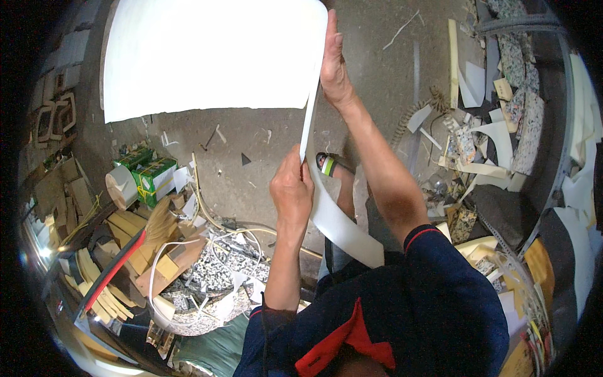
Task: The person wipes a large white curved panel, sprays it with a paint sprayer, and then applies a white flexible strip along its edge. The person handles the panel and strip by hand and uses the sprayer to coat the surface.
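Observation:
A large bright white sheet (213, 56), probably foam, lies in front of me at the top. A long white strip (342, 229) runs along the sheet's right edge and down toward my body, its near end wide and curling. My left hand (292, 185) is closed around the strip just below the sheet's near right corner. My right hand (335, 69) lies flat against the right edge, fingers stretched forward, holding nothing. Glare hides the sheet's surface detail and whether the strip is joined to it farther up.
Green boxes with yellow straps (151, 179) stand at left beside a white roll (120, 187). A broom with a red handle (116, 270) leans over foam scraps and speckled foam (220, 270). More foam offcuts (496, 138) pile up at right. My sandaled foot (336, 166) is on the concrete floor.

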`<state>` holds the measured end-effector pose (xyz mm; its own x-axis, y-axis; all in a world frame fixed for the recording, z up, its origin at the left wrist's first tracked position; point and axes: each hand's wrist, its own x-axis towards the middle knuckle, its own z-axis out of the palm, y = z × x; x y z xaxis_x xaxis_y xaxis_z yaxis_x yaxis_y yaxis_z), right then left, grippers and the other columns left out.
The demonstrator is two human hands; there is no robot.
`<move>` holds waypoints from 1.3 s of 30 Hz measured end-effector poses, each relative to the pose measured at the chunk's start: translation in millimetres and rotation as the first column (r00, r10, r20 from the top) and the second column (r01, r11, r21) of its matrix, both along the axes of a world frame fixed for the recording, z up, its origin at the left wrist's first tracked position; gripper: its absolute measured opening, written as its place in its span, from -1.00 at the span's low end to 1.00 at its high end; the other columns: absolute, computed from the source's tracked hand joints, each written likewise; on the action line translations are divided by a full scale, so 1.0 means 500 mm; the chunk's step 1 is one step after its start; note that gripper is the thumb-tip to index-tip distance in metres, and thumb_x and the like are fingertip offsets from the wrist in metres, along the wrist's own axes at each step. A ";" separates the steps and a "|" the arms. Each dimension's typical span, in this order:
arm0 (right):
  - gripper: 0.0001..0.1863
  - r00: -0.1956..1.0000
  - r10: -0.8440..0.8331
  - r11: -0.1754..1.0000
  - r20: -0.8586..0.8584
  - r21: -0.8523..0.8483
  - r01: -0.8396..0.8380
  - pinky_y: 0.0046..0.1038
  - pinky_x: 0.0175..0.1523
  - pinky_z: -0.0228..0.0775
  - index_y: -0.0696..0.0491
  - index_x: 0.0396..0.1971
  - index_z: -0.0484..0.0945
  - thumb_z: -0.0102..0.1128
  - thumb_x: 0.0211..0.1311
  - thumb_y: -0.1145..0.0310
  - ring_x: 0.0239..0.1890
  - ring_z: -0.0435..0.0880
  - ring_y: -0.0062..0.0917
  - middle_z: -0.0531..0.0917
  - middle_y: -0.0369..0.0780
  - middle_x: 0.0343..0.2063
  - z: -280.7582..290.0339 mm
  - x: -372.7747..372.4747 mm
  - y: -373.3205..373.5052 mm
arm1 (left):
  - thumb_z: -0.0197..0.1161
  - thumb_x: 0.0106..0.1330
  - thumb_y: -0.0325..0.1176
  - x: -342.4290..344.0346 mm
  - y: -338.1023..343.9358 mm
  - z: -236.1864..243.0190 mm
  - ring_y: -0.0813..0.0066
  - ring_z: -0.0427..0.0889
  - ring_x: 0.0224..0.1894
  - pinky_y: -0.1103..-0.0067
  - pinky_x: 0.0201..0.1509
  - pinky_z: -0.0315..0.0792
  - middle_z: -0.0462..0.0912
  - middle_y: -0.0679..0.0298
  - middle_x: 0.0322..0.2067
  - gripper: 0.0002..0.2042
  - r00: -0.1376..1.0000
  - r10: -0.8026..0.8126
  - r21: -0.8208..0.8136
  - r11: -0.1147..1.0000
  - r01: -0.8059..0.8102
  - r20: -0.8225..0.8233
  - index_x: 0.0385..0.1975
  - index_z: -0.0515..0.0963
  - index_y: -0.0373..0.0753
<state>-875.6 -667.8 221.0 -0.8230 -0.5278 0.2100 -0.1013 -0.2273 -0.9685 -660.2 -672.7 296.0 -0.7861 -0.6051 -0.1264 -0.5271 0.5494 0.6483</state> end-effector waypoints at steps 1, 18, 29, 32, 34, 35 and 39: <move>0.01 1.000 0.002 1.000 -0.002 0.001 -0.002 -0.27 0.64 -0.31 0.06 0.55 -0.31 -0.67 0.36 -0.44 0.60 -0.24 -0.24 -0.09 -0.05 0.54 0.005 0.001 -0.003 | 0.24 0.21 -0.66 0.001 -0.002 -0.003 0.09 0.72 -0.33 0.36 -0.26 0.56 0.66 -0.03 -0.32 -0.60 1.000 -0.009 -0.006 1.000 0.009 0.014 0.07 0.57 -0.24; 0.01 0.908 -0.413 0.891 0.071 0.240 0.386 -0.03 0.59 -0.32 0.23 0.51 -0.29 -0.51 0.42 -0.35 0.57 -0.23 0.04 -0.17 0.23 0.49 -0.006 0.176 -0.045 | 0.29 0.18 -0.66 0.049 -0.087 -0.007 0.09 0.68 -0.24 0.29 -0.15 0.56 0.68 0.05 -0.29 -0.64 0.993 -0.114 -0.094 0.989 0.117 0.041 0.00 0.58 -0.29; 0.01 0.914 -0.327 0.924 0.241 0.285 0.256 -0.24 0.60 -0.31 0.36 0.48 -0.25 -0.64 0.47 -0.33 0.57 -0.18 0.00 -0.13 0.22 0.50 -0.005 0.081 -0.039 | 0.44 0.18 -0.41 -0.001 -0.264 0.102 0.15 0.68 -0.07 0.34 0.01 0.56 0.72 0.09 -0.13 -0.65 0.922 -0.379 -0.069 0.925 0.375 -0.076 -0.01 0.64 -0.22; 0.03 0.916 -0.244 0.961 0.318 0.207 0.184 -0.27 0.57 -0.18 0.35 0.47 -0.15 -0.65 0.45 -0.37 0.54 -0.05 -0.04 -0.01 0.19 0.47 0.020 0.018 -0.046 | 0.41 0.27 -0.29 -0.142 -0.376 0.114 0.04 0.59 0.20 0.30 0.19 0.51 0.64 -0.04 0.09 -0.62 0.962 -0.190 -0.263 0.955 0.135 -0.197 0.06 0.62 -0.27; 0.05 0.914 -0.177 0.982 0.365 0.125 0.140 -0.26 0.53 -0.07 0.33 0.46 -0.07 -0.65 0.43 -0.41 0.50 0.07 -0.06 0.10 0.17 0.44 0.053 -0.005 -0.050 | 0.13 0.48 -0.10 -0.267 -0.468 0.098 -0.20 0.15 0.48 0.04 0.49 0.07 0.33 -0.21 0.34 -0.50 0.982 -0.104 -0.538 0.843 0.002 -0.159 0.28 0.45 -0.30; 0.06 0.911 -0.143 0.989 0.387 0.087 0.118 -0.25 0.52 -0.02 0.32 0.46 -0.03 -0.65 0.42 -0.42 0.48 0.13 -0.07 0.16 0.16 0.42 0.069 -0.015 -0.051 | 0.01 0.51 0.03 -0.329 -0.498 0.079 -0.27 -0.02 0.51 -0.05 0.52 -0.08 0.18 -0.16 0.44 -0.40 0.993 0.067 -0.546 0.831 -0.107 -0.093 0.39 0.30 -0.25; 0.16 0.886 -0.010 0.981 0.464 0.174 -0.080 -0.11 0.48 0.14 0.29 0.47 -0.04 -0.76 0.31 -0.52 0.46 0.21 -0.05 0.15 0.16 0.42 0.106 -0.095 -0.061 | -0.16 0.51 0.19 -0.410 -0.512 -0.009 -0.25 -0.13 0.54 -0.12 0.52 -0.20 -0.01 -0.10 0.51 -0.29 0.966 0.172 -0.542 0.840 -0.041 0.194 0.50 0.11 -0.18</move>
